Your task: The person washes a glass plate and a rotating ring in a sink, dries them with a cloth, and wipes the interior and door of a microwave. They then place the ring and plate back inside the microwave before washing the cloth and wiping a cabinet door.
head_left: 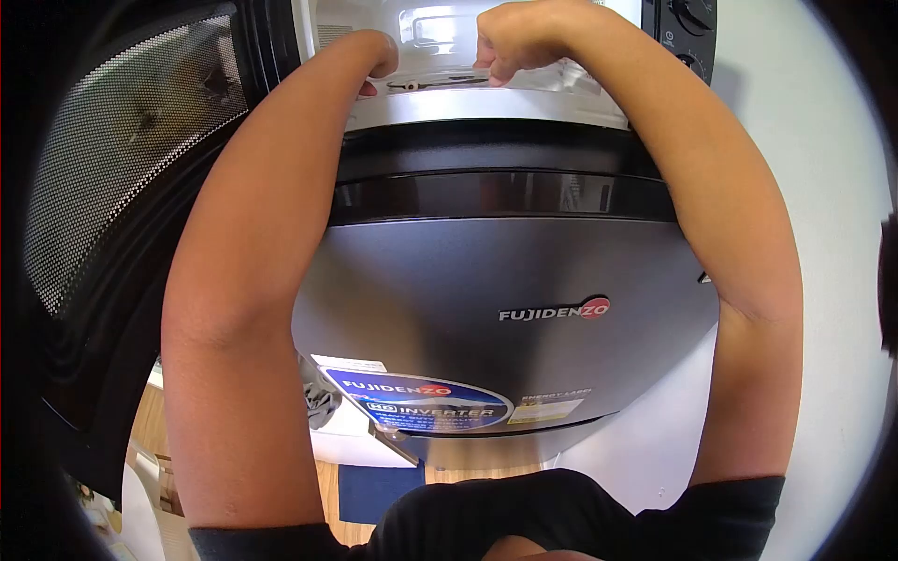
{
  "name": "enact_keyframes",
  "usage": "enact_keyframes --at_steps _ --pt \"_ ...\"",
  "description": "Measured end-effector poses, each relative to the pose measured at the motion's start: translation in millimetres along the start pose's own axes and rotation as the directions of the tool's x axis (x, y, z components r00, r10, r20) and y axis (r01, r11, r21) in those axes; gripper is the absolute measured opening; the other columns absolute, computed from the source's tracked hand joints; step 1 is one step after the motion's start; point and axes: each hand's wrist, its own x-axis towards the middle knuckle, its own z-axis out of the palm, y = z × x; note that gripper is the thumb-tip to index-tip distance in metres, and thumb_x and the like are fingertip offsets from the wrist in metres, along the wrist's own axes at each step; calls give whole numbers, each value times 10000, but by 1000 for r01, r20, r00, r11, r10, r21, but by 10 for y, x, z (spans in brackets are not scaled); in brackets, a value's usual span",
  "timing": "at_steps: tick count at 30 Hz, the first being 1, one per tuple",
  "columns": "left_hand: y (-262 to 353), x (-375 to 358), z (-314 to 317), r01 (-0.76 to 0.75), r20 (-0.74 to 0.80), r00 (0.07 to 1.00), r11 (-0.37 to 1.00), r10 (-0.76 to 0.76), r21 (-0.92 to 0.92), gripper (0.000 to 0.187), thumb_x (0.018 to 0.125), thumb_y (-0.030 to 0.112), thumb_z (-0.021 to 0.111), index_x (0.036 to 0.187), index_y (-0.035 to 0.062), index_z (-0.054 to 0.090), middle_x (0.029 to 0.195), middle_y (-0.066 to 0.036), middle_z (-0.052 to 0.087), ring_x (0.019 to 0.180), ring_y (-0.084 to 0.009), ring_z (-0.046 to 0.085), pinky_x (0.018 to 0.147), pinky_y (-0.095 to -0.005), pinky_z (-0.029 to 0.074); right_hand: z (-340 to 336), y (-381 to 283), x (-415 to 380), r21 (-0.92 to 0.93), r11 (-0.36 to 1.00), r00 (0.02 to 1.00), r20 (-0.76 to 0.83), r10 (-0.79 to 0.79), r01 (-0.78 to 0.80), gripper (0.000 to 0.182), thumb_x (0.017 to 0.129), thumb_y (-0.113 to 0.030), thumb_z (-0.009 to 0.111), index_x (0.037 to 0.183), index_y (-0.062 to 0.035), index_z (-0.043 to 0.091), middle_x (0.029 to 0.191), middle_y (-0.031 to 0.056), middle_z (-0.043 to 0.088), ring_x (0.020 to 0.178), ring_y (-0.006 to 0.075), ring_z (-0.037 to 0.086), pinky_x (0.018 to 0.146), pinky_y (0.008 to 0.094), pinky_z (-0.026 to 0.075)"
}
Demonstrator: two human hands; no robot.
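Both my arms reach up into an open microwave [468, 105] that stands on top of a dark grey fridge [421, 280]. My left hand [374, 64] is at the left of the cavity, bent over, its fingers mostly hidden behind the wrist. On the right, my right hand [514, 42] points down with curled fingers pressed together near the cavity floor. Between the hands lies a thin dark piece with a pale round part [421, 84], close to my right fingertips. I cannot make out whether the fingers grip it.
The microwave door [140, 140] with its mesh window swings out at the left. Control knobs [692, 14] sit at the right of the cavity. A white wall [823, 234] runs along the right side. Below are a blue mat [379, 493] and a wooden floor.
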Motion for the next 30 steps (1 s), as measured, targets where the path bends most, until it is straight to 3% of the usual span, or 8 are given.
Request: enact_keyframes --at_steps 8,10,14,16,18,23,26,30 --pt "61 -115 -127 68 35 997 997 -69 28 303 805 24 334 997 -67 551 645 -128 627 542 -212 627 569 -402 503 -42 -216 -36 85 994 994 -90 -60 68 269 764 -176 603 1006 -74 664 921 143 665 841 289 619 773 366 473" --pt "79 -228 -207 -112 112 990 952 83 286 320 850 100 402 1099 -45 540 657 -101 630 598 -209 627 641 -398 496 -108 -309 -84 52 998 997 -64 -35 38 252 772 -128 566 982 -36 669 901 154 669 818 260 623 754 343 480" --pt "25 -330 -121 -23 -41 999 984 31 179 377 884 207 471 1192 -6 510 717 -90 641 630 -201 614 674 -378 487 36 -313 -74 126 986 979 -187 -82 107 288 832 -167 587 1052 16 625 979 218 625 792 282 620 772 354 493" --pt "109 -378 -155 -11 -38 999 980 19 200 399 889 246 498 1220 25 500 778 -95 644 620 -204 603 663 -383 486 61 -379 -89 71 994 949 -310 -62 88 226 829 -140 591 986 10 655 830 167 664 772 282 624 745 334 496" --pt "99 -348 -179 -7 -43 999 977 17 212 411 891 265 511 1234 40 495 808 -97 646 615 -205 597 657 -385 485 -46 -449 -108 76 995 968 -245 -47 68 226 828 -133 586 1003 -8 657 853 172 663 777 278 626 742 340 495" --pt "90 -459 -215 -223 91 975 913 205 342 409 873 264 552 1195 13 518 842 -118 656 663 -246 625 644 -418 493 67 -214 -21 198 953 944 -285 -169 230 261 818 -133 565 1051 -66 662 865 136 668 773 231 619 710 342 498" --pt "68 -493 -204 -50 15 999 995 49 83 394 854 256 580 1151 0 551 840 -131 657 678 -239 633 653 -429 498 -20 -168 -134 487 873 995 -100 27 25 352 800 -211 562 1135 -130 634 974 56 651 876 170 590 705 328 491" --pt "23 -228 -142 -209 31 977 931 209 298 364 844 242 583 1105 -12 583 866 -159 664 729 -260 640 681 -415 506 12 -8 -164 462 865 980 82 180 -198 379 835 -245 560 1199 -143 585 1074 88 623 956 202 574 745 372 503"
